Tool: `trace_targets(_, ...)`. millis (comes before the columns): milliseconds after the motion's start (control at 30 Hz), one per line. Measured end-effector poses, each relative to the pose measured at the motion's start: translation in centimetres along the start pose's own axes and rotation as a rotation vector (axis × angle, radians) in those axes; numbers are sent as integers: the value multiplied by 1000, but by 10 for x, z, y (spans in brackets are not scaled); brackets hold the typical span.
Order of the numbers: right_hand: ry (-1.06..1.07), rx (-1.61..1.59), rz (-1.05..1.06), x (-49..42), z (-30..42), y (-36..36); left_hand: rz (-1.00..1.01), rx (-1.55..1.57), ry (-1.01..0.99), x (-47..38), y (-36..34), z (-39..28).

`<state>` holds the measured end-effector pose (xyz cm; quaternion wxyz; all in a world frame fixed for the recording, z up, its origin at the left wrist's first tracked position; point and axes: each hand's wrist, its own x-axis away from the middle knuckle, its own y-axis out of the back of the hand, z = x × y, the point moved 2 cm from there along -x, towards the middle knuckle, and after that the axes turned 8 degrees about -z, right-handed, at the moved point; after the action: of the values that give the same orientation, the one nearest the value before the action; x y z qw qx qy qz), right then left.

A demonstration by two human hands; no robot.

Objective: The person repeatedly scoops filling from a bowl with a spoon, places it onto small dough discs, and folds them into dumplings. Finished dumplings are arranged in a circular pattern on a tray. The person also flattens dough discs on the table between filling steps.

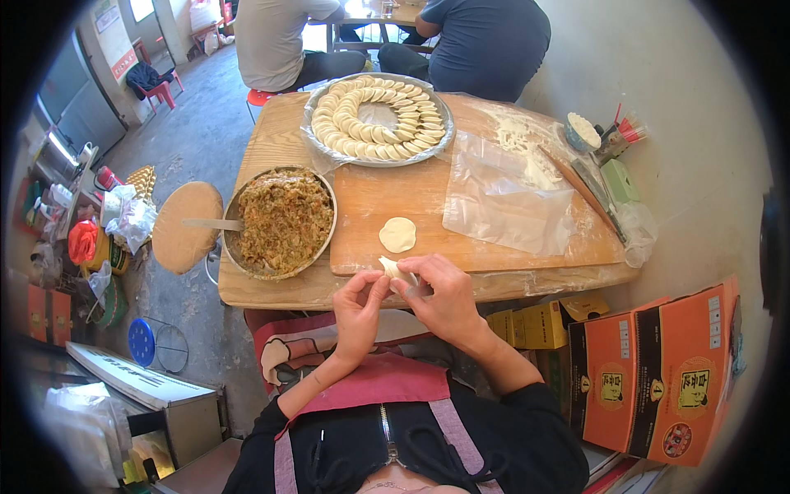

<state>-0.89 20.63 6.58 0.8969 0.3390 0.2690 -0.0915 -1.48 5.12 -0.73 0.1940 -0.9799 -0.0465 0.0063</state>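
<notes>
A folded dumpling (390, 267) is pinched between the fingertips of my left hand (364, 302) and my right hand (439, 297), just over the table's near edge. Beyond them a round dough wrapper (397, 234) lies flat on the wooden board (382, 191). To the left stands a metal bowl (331, 231) of chopped filling (284, 216), with a flat spatula (213, 223) sticking out over its left rim. At the table's far side, a large round tray (445, 148) lined with plastic film carries rings of shaped dumplings (361, 131).
Plastic sheeting (506, 197) covers the board's right part, near scattered flour (518, 136), a rolling pin (577, 185) and a bowl of flour (582, 132). Orange cartons (654, 376) stand at my right. Two seated people (487, 49) are beyond the table. A round stool (188, 228) stands left.
</notes>
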Motion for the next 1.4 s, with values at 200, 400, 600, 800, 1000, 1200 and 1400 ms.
trace_targets(200,31,-26,-28,-1,-4,-1,1,-3,-64,1,-4,-1)
trace_targets(400,66,8,-67,-1,7,-1,-30,75,16,1,-4,-1)
trace_targets(600,80,39,-107,0,10,-3,-9,-4,-79,2,-4,-5)
trace_targets(800,-59,6,-123,1,6,-7,-15,-67,-173,4,-6,-8)
trace_targets(1000,174,-39,-145,-2,2,-7,-9,-57,-203,4,-6,-8)
trace_targets(1200,-111,-130,-94,1,7,-8,4,-114,-228,4,-4,-5)
trace_targets(1400,19,-163,-122,-4,2,-12,16,-201,-265,5,-2,-6)
